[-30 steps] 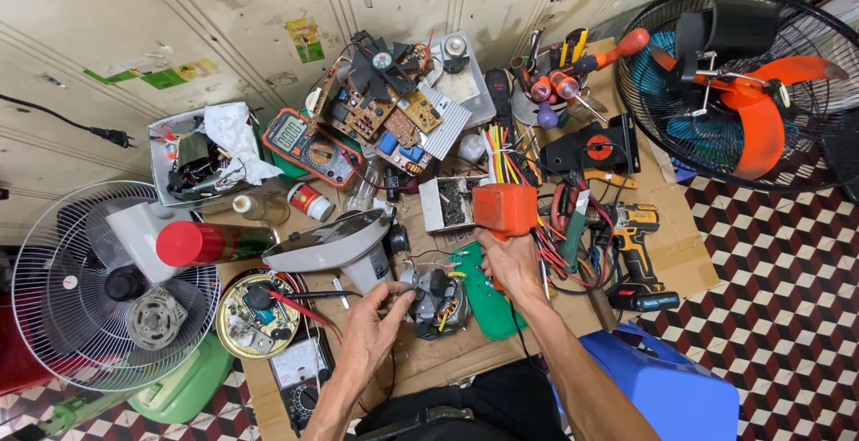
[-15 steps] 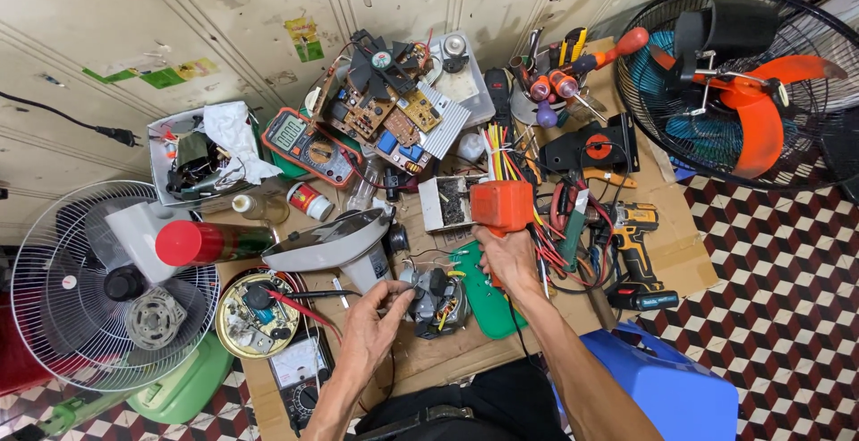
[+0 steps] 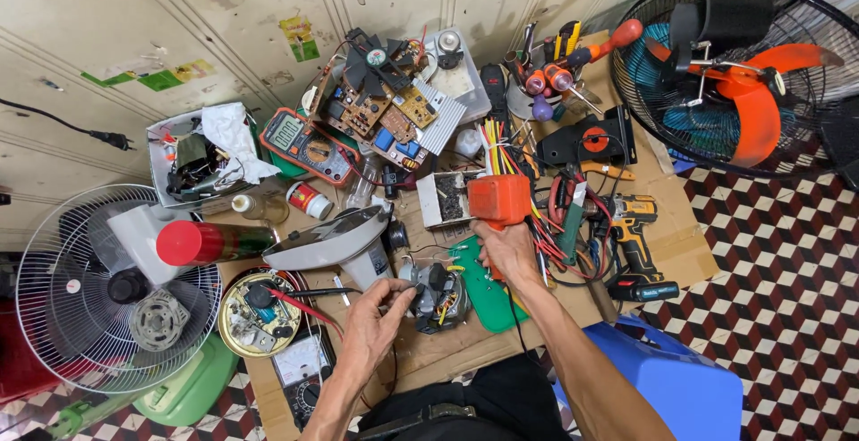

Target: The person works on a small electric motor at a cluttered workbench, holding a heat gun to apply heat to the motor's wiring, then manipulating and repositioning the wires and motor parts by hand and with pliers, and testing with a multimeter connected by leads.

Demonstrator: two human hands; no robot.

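Orange soldering gun (image 3: 499, 201) gripped in the right hand (image 3: 506, 251); left hand (image 3: 376, 316) fingers pinch the small motor (image 3: 437, 294) (red can (image 3: 208, 242) nearby).

Green and yellow stickers (image 3: 301, 38) dot the wall; an orange-cased multimeter's grey screen (image 3: 288, 125) lies below.

Even, fairly bright light falls from above over the whole scene, with colours strong and clear. Shadows are soft and short, pooling just under the clutter on the tabletop (image 3: 680, 244). No harsh glare shows; only a mild sheen sits on the red spray can (image 3: 201, 242) at left. Focus is sharp across the centre. Wide-angle distortion bends the wall panels and the checkered floor (image 3: 787, 298) toward the frame edges.
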